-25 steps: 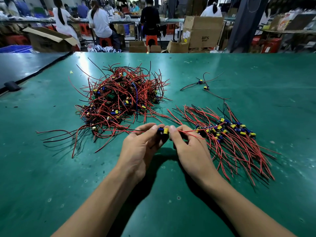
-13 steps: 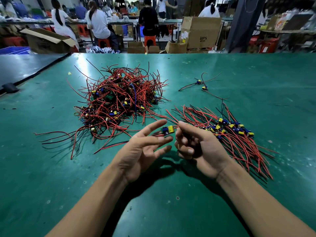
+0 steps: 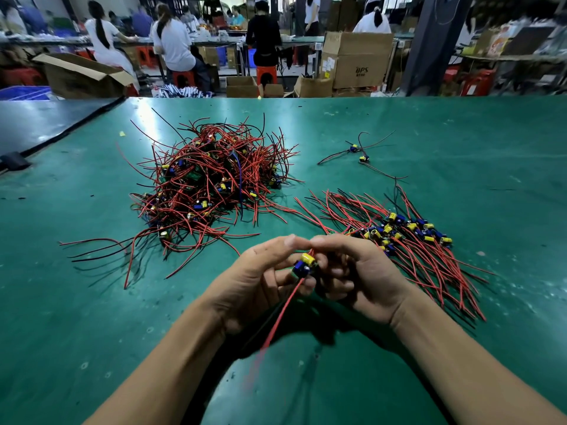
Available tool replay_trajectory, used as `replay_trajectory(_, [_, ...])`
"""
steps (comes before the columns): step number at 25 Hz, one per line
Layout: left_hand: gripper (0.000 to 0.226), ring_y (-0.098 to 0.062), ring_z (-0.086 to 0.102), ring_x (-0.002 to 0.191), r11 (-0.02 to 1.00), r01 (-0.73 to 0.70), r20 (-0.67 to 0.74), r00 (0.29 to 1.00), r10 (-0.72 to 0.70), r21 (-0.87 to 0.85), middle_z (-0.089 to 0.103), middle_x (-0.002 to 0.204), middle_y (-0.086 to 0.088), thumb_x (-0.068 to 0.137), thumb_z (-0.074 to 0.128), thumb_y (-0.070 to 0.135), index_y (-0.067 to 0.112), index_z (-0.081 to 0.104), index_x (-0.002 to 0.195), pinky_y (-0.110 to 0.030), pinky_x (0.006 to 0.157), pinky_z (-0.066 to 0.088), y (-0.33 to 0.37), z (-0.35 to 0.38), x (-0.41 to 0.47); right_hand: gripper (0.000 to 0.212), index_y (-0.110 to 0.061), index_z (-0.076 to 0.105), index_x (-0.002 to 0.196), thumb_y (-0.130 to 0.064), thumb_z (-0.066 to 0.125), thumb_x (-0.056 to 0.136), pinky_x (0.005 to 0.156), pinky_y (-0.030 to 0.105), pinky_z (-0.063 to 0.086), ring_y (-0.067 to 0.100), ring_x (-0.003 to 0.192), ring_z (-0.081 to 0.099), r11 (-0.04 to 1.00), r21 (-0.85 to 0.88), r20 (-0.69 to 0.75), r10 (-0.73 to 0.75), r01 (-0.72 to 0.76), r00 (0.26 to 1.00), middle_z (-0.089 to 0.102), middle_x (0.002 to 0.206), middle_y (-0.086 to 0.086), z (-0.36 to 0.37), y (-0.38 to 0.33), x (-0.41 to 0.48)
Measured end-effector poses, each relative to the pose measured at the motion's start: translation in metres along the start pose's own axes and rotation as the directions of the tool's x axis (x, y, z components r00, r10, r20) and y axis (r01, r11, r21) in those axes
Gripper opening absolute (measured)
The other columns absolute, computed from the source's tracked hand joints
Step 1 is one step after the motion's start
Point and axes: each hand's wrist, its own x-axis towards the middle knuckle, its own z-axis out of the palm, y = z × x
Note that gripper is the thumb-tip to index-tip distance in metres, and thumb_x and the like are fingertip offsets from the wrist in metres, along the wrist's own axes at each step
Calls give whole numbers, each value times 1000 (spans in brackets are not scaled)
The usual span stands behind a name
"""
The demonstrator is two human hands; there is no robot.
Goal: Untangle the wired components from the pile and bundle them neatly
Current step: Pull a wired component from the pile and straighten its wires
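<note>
Wired component [image 3: 305, 264]: yellow cylinder on blue body, red lead [image 3: 282, 314] trailing downward. It is pinched between the curled fingers of the left hand [image 3: 260, 277] and right hand [image 3: 362, 271].

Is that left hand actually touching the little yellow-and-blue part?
Touching. The head view shows the yellow-and-blue part lying against the left hand's curled fingers with no gap, its red wire trailing below.

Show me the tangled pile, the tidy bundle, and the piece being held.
tangled pile [image 3: 211, 185]: head view, middle of the red wire heap.
tidy bundle [image 3: 408, 231]: head view, its row of yellow and blue parts.
held piece [image 3: 307, 260]: head view, its yellow top.
</note>
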Motion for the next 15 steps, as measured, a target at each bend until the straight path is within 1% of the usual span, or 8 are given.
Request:
replay_trajectory(1, [17, -18, 67, 60, 1000, -2, -12, 1000, 2, 1, 72, 83, -13, 74, 81, 26, 13, 76, 85, -26, 58, 57, -1, 0, 1, 22, -22, 59, 56, -29, 74, 71, 33, 15, 23, 5, 38, 26, 998, -53, -43, -27, 25, 999, 42, 54, -5, 0, 1, 1])
replay_trajectory(3, [10, -22, 68, 58, 1000, 3, -89, 996, -2, 10, 71, 78, -13, 70, 79, 11, 10, 76, 79, -28, 59, 58, -3, -3, 4, 30, -22, 56, 55, -31, 73, 78, 38, 20, 20, 10, 43, 25, 977, -201, -127, -95, 68, 987, 35, 56, -1, -1, 4, 4])
replay_trajectory(6, [17, -26, 71, 63, 998, -15, -145, 989, 24, 65, 72, 78, -13, 65, 76, 8, 9, 77, 82, -31, 64, 60, -6, -7, 8, 29, -21, 64, 59, -27, 77, 85, 40, 21, 24, 10, 42, 30, 919, -355, -231, -264, 171, 936, 37, 51, -2, -2, 7, 8])
replay_trajectory(8, [21, -26, 70, 65, 992, -36, -163, 985, 56, 124, 71, 80, -13, 63, 79, 10, 10, 76, 84, -32, 64, 60, -7, -8, 8, 25, -20, 67, 63, -25, 77, 86, 42, 18, 31, 9, 43, 38, 834, -493, -232, -402, 249, 886, 48, 51, -5, -2, 6, 7])
replay_trajectory(10, [19, -23, 68, 68, 969, -49, -172, 981, 93, 242, 71, 81, -11, 65, 79, 12, 13, 76, 83, -31, 66, 58, -9, -8, 8, 25, -16, 67, 66, -24, 76, 88, 46, 15, 35, 6, 44, 44, 741, -609, -224, -504, 284, 834, 56, 54, -7, -3, 5, 5])
replay_trajectory(12, [13, -18, 64, 69, 944, -58, -155, 981, 113, 326, 70, 81, -9, 74, 76, 5, 14, 77, 83, -29, 66, 55, -10, -6, 9, 29, -8, 65, 68, -23, 73, 91, 46, 14, 35, 8, 41, 44, 696, -660, -231, -547, 284, 805, 54, 50, -1, -5, 5, 4])
replay_trajectory(13, [15, -17, 62, 68, 936, -58, -142, 983, 114, 348, 69, 81, -9, 78, 73, 0, 13, 77, 84, -28, 65, 54, -11, -5, 9, 30, -7, 65, 69, -24, 71, 93, 45, 14, 35, 9, 40, 43, 676, -682, -229, -559, 278, 797, 52, 48, 2, -5, 5, 4])
replay_trajectory(15, [17, -18, 58, 65, 913, -53, -123, 986, 111, 405, 66, 79, -11, 81, 69, -1, 13, 78, 86, -25, 63, 53, -12, -3, 8, 26, -11, 66, 71, -23, 69, 94, 46, 15, 34, 10, 40, 43, 655, -701, -216, -570, 280, 792, 53, 50, 9, -4, 6, 4])
